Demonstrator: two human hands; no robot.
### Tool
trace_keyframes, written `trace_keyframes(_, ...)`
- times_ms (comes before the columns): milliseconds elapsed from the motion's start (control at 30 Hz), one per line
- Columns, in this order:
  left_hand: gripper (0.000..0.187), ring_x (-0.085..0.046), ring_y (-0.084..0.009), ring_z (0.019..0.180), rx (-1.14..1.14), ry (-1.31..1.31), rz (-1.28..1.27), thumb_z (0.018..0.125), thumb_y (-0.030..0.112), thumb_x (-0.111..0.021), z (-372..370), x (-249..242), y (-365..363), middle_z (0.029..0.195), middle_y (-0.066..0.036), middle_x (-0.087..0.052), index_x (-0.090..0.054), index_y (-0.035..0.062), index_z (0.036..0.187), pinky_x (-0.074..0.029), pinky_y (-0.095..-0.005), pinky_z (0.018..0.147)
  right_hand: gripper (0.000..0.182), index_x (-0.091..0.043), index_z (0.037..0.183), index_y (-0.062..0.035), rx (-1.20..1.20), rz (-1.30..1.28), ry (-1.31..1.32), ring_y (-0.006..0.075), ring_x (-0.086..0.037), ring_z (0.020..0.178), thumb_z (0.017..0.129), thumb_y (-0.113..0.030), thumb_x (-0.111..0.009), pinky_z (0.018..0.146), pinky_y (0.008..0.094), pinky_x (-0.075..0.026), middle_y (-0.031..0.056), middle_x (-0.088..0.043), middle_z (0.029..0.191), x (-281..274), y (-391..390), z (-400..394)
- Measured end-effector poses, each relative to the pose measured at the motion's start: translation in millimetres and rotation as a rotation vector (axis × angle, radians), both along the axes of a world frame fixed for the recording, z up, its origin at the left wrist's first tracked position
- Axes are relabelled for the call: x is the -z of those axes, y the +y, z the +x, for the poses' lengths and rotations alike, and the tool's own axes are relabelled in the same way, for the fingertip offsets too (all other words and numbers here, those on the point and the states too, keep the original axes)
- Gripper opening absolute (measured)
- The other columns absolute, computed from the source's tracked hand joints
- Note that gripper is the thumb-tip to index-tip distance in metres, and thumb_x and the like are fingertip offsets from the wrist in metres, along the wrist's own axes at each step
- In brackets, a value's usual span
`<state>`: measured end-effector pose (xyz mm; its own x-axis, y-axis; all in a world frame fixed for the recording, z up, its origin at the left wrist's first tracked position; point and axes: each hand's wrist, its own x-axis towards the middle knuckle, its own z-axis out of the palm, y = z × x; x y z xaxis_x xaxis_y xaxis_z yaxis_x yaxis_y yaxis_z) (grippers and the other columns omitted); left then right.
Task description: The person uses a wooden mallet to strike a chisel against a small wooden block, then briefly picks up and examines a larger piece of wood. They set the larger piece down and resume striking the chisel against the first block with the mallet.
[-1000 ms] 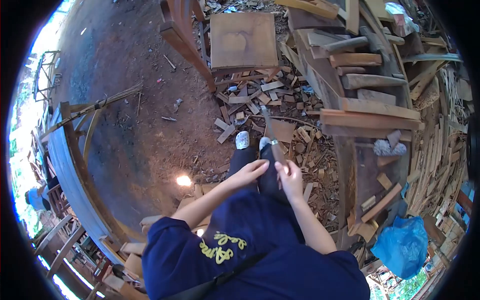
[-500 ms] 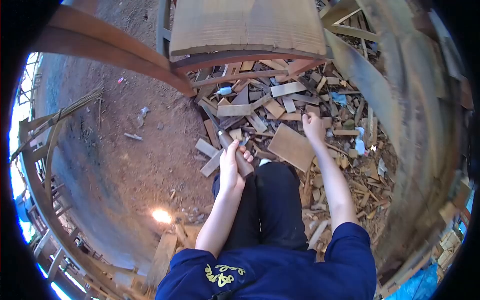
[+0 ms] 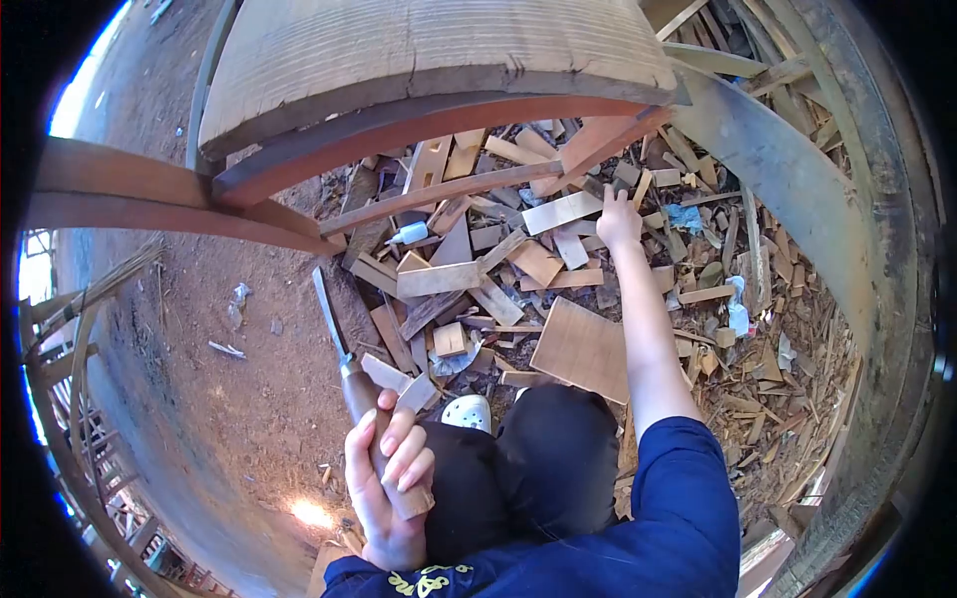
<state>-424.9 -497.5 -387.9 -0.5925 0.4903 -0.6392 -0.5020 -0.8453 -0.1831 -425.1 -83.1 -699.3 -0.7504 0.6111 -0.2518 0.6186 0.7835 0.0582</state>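
Note:
My left hand (image 3: 389, 476) wraps round the brown wooden handle of a chisel-like tool (image 3: 361, 399), its long narrow blade pointing up and to the left, above my lap. My right hand (image 3: 619, 221) reaches out over the scrap wood pile, fingers drawn together at a small dark wood piece near the right end of a pale board (image 3: 561, 213). Whether the fingers grip anything is too small to tell. A square brown board (image 3: 580, 351) lies on the pile beside my right forearm.
A wooden bench (image 3: 429, 50) with reddish supports stands ahead, over part of the pile. A small bottle (image 3: 410, 233) lies among the scraps. Curved timber (image 3: 778, 179) rises at the right. Brown dirt ground (image 3: 239, 399) spreads at the left. My shoe (image 3: 467, 411) shows by my knee.
The view has shifted closer to the bench. My left hand with the tool has moved down and left, the blade now more upright. My right arm reaches farther forward, and its fingers have moved onto the scraps.

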Motion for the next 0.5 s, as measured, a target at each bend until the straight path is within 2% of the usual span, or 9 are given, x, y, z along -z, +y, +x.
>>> trace_keyframes(67,0.024,-0.043,-0.0119,0.056,0.013,0.028,0.02,0.102,0.017,-0.042,-1,2,3,0.078,-0.005,-0.041,-0.04,-0.0006,0.118,-0.041,-0.0282,0.053,0.049,-0.047,0.133,-0.0041,-0.003,0.02,-0.023,0.0354,-0.061,0.102,0.086,-0.008,-0.058,0.081,0.044,-0.055,0.0194,-0.053,0.115,-1,1,-2)
trace_keyframes(100,0.024,-0.043,-0.0119,0.056,0.038,0.054,0.003,0.102,0.017,-0.042,-1,5,5,0.078,-0.005,-0.042,-0.04,-0.0004,0.118,-0.041,-0.0281,0.053,0.039,-0.05,0.127,-0.0057,0.003,0.036,-0.013,0.0361,-0.062,0.1,0.089,-0.014,-0.056,0.08,0.0454,-0.055,0.0204,-0.054,0.112,8,3,-4)
trace_keyframes(133,0.024,-0.043,-0.012,0.056,0.062,0.077,-0.02,0.102,0.017,-0.043,-2,6,6,0.078,-0.005,-0.042,-0.04,-0.0001,0.118,-0.041,-0.0279,0.053,0.034,-0.05,0.124,-0.0054,0.078,-0.006,0.113,0.037,-0.064,0.093,0.093,-0.019,-0.052,0.08,0.0469,-0.054,0.0212,-0.059,0.102,40,13,-3)
trace_keyframes(200,0.023,-0.042,-0.0114,0.056,0.082,0.076,-0.023,0.102,0.017,-0.042,-3,8,13,0.077,-0.004,-0.041,-0.04,0.0001,0.117,-0.041,-0.0275,0.052,0.026,-0.059,0.111,-0.0042,0.074,0.062,0.152,0.0351,-0.066,0.084,0.093,-0.022,-0.05,0.076,0.0458,-0.055,0.02,-0.063,0.092,82,13,5)
trace_keyframes(233,0.022,-0.041,-0.011,0.055,0.084,0.047,-0.01,0.102,0.017,-0.042,-3,7,17,0.076,-0.003,-0.041,-0.041,0.0001,0.117,-0.041,-0.0273,0.052,0.016,-0.066,0.096,-0.0109,-0.189,0.102,-0.069,0.0353,-0.067,0.084,0.088,-0.014,-0.053,0.071,0.0457,-0.056,0.016,-0.06,0.099,46,-4,7)
trace_keyframes(267,0.022,-0.04,-0.0107,0.055,0.086,0.018,0.001,0.102,0.016,-0.042,-3,6,20,0.076,-0.003,-0.04,-0.041,0.0001,0.116,-0.04,-0.0271,0.051,0.014,-0.067,0.091,-0.0111,-0.24,0.142,-0.055,0.0334,-0.067,0.084,0.087,-0.015,-0.054,0.069,0.045,-0.056,0.014,-0.061,0.096,50,-13,10)
trace_keyframes(367,0.018,-0.039,-0.009,0.054,0.205,0.053,-0.09,0.102,0.014,-0.043,-8,8,32,0.071,-0.001,-0.038,-0.045,-0.0003,0.113,-0.038,-0.0239,0.05,0.012,-0.064,0.097,-0.0125,-0.291,0.065,-0.104,0.0325,-0.066,0.088,0.086,-0.014,-0.058,0.07,0.0444,-0.056,0.0117,-0.06,0.102,10,-51,25)
trace_keyframes(467,0.013,-0.039,-0.0085,0.054,0.277,-0.003,-0.129,0.098,0.007,-0.049,-6,9,43,0.07,0.0,-0.04,-0.049,-0.0001,0.109,-0.037,-0.023,0.049,0.023,-0.059,0.107,-0.0125,-0.26,-0.111,-0.096,0.0308,-0.065,0.097,0.084,-0.011,-0.061,0.077,0.0463,-0.055,0.0104,-0.057,0.109,-66,-101,54)
trace_keyframes(500,0.014,-0.04,-0.0086,0.054,0.322,0.006,-0.188,0.096,0.006,-0.052,-2,12,44,0.071,0.0,-0.042,-0.049,0.0012,0.109,-0.037,-0.0232,0.048,0.027,-0.059,0.11,-0.012,-0.276,-0.121,0.041,0.0337,-0.064,0.097,0.084,-0.011,-0.062,0.079,0.049,-0.054,0.0116,-0.056,0.112,-93,-115,70)
